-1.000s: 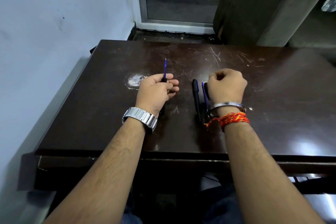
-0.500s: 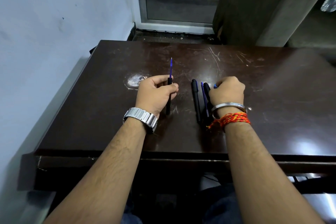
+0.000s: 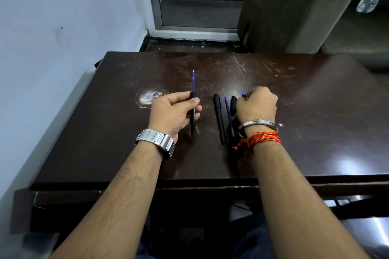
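Observation:
My left hand (image 3: 173, 112) holds a black pen barrel (image 3: 192, 120) with a blue refill sticking out of its far end, pointing away from me above the dark brown table (image 3: 315, 132). To its right on the table lie a capped black pen (image 3: 219, 119), a loose blue refill (image 3: 229, 114) and another black pen part (image 3: 233, 104). My right hand (image 3: 257, 104) rests curled over that group and pinches a small blue piece (image 3: 243, 93) that shows beyond its fingers. What lies under the right hand is hidden.
A pale worn patch (image 3: 149, 97) marks the table to the left of my left hand. A wall runs along the left, a door frame (image 3: 195, 31) stands behind the table, a dark cabinet (image 3: 280, 6) stands at the back right.
My left hand turned palm-up and lifted the pen barrel, showing more of it. My right hand shifted slightly away from me, and the blue piece now shows at its fingertips.

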The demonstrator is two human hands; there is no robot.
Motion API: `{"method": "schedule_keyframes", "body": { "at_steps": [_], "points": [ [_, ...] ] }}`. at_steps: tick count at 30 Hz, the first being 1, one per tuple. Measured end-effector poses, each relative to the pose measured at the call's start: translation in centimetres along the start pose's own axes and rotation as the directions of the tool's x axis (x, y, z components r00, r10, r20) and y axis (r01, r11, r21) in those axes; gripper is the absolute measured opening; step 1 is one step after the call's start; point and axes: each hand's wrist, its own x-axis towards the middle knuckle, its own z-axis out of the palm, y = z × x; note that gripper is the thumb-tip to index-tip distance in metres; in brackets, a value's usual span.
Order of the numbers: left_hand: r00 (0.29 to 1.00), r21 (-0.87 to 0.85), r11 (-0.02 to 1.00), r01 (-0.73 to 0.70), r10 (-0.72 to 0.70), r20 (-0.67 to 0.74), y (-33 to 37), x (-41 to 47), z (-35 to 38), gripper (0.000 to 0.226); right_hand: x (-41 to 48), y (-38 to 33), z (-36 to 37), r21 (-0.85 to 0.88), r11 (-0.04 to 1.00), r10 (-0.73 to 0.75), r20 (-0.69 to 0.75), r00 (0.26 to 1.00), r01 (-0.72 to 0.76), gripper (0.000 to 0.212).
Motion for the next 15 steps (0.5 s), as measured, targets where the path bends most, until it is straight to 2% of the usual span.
{"method": "schedule_keyframes", "body": {
  "at_steps": [2,4,6,8,11,15],
  "points": [
    [1.0,-0.028,0.999,0.022,-0.021,0.009,0.1,0.1,0.1,0.014,-0.4,-0.9,-0.2,0.123,0.989,-0.081,-0.042,0.996,0.086,0.014],
    [0.999,-0.036,0.998,0.048,-0.048,0.024,0.1,0.1,0.2,0.015,-0.8,-2.1,-0.2,0.327,0.943,-0.068,-0.01,0.998,0.067,0.018],
    [0.997,-0.019,0.998,0.065,-0.064,0.041,0.0,0.1,0.3,0.016,-1.2,-3.1,0.2,0.567,0.823,-0.045,0.118,0.992,-0.03,0.019],
    [0.996,0.005,0.997,0.074,-0.074,0.058,0.0,0.0,0.4,0.017,-1.7,-4.0,0.7,0.731,0.676,-0.093,0.211,0.973,-0.094,0.016],
    [0.994,0.023,0.996,0.083,-0.084,0.07,0.1,-0.2,0.4,0.018,-2.1,-4.7,0.8,0.816,0.564,-0.151,0.253,0.955,-0.127,0.02],
    [0.993,0.033,0.996,0.089,-0.091,0.075,0.1,-0.3,0.4,0.022,-2.4,-4.8,0.6,0.854,0.49,-0.18,0.297,0.938,-0.177,0.021]
  ]
}}
